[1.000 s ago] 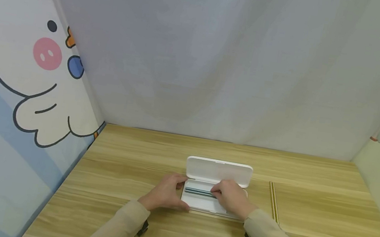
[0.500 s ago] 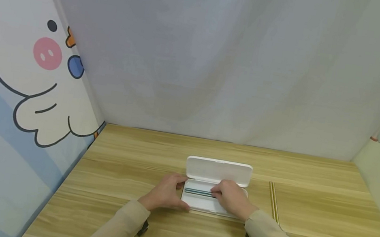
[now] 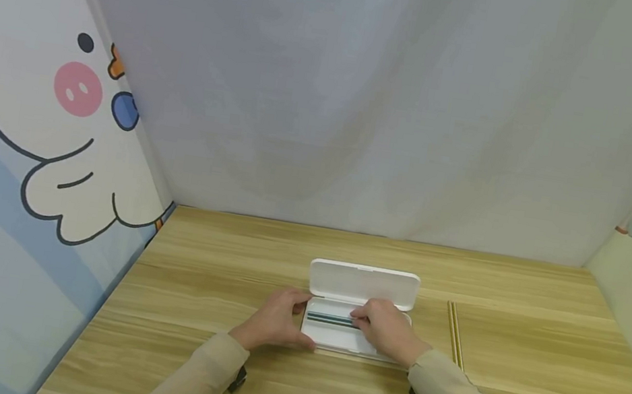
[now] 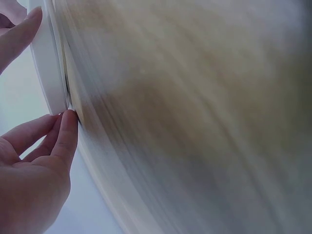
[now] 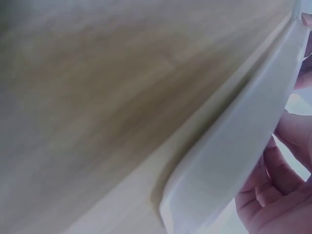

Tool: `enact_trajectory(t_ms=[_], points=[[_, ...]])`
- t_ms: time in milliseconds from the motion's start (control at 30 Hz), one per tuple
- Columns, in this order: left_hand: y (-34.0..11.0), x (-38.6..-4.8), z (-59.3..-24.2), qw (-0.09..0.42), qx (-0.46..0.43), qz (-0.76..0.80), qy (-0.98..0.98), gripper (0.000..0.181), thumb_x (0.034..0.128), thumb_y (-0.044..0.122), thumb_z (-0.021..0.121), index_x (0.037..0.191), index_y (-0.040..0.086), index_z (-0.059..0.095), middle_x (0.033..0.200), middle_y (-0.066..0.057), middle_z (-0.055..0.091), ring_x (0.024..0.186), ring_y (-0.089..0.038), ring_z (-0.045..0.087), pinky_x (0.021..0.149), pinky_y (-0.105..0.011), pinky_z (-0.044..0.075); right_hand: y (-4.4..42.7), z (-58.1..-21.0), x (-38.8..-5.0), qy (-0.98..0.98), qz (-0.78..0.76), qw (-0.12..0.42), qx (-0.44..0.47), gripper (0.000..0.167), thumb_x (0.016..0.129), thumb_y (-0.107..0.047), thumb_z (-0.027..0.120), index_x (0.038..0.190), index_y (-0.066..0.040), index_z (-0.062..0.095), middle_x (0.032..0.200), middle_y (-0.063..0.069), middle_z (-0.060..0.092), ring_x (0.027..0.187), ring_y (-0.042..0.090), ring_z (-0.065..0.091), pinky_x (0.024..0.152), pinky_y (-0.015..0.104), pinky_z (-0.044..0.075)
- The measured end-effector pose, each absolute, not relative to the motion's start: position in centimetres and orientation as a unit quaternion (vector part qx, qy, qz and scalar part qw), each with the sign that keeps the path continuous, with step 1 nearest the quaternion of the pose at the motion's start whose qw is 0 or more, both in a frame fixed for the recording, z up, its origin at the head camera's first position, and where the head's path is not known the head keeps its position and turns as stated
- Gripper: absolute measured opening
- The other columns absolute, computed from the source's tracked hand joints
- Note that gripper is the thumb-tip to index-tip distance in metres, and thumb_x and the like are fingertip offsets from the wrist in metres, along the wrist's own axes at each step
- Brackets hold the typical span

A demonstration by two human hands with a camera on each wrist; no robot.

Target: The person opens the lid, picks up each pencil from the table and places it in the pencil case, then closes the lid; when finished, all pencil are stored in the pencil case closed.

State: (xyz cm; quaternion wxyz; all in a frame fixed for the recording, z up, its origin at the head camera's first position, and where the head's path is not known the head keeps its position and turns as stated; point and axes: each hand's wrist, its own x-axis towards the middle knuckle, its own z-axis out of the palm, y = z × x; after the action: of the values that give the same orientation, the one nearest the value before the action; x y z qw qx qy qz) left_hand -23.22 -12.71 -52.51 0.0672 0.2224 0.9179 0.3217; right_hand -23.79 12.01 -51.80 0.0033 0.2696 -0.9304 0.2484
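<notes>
A white hinged case (image 3: 338, 347) lies in front of me with its lid (image 3: 363, 284) raised. Thin metallic blue sticks (image 3: 328, 319) lie lengthwise inside it, their right ends hidden by my right hand (image 3: 388, 330). That hand reaches in over the case's right half and pinches the sticks with thumb and fingertips. Around the case's left end is my left hand (image 3: 276, 320), thumb at the front corner and fingers at the back. In the left wrist view, fingertips (image 4: 68, 119) of the left hand touch the white case wall (image 4: 48, 63).
Two thin gold sticks (image 3: 456, 337) lie side by side on the wooden table (image 3: 208, 262), right of the case, close to the right sleeve (image 3: 447, 387). A pale curtain (image 3: 363, 129) hangs behind the table, with cartoon-printed panels (image 3: 10, 110) at both sides.
The blue sticks look slightly shifted or turned under my right fingers. Both hands and the case otherwise keep their places.
</notes>
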Motion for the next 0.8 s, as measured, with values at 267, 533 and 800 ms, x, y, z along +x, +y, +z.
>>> enact_trajectory(t_ms=[267,533,800], points=[[-12.7,-23.2,-52.4,0.066,0.233,0.329,0.913,0.087,0.0556,0.041,0.092,0.127,0.003,0.059,0.116,-0.007,0.059,0.099,-0.018,0.055,0.083,-0.025,0.049,12.4,-51.6,-23.7,-0.925,0.261,-0.002,0.276,0.012,0.084,-0.007,0.072,0.095,-0.006,0.076,0.087,0.003,0.069,0.083,0.017,0.063,0.073,0.032,0.053],[-12.6,-23.4,-52.5,0.065,0.236,0.328,0.912,0.087,0.0548,0.043,0.092,0.126,0.005,0.060,0.116,-0.005,0.060,0.100,-0.018,0.055,0.083,-0.025,0.049,13.8,-51.3,-23.5,-0.912,0.276,0.025,0.302,0.012,0.083,-0.005,0.072,0.094,0.000,0.075,0.084,0.005,0.069,0.076,0.015,0.062,0.068,0.028,0.052],[-12.7,-23.3,-52.3,0.065,0.238,0.336,0.909,0.084,0.0550,0.040,0.092,0.125,0.006,0.061,0.115,-0.004,0.060,0.100,-0.019,0.055,0.084,-0.027,0.049,16.9,-51.0,-23.1,-0.910,0.284,0.018,0.301,0.013,0.083,-0.004,0.071,0.095,0.001,0.073,0.084,0.005,0.067,0.074,0.013,0.060,0.066,0.028,0.051]])
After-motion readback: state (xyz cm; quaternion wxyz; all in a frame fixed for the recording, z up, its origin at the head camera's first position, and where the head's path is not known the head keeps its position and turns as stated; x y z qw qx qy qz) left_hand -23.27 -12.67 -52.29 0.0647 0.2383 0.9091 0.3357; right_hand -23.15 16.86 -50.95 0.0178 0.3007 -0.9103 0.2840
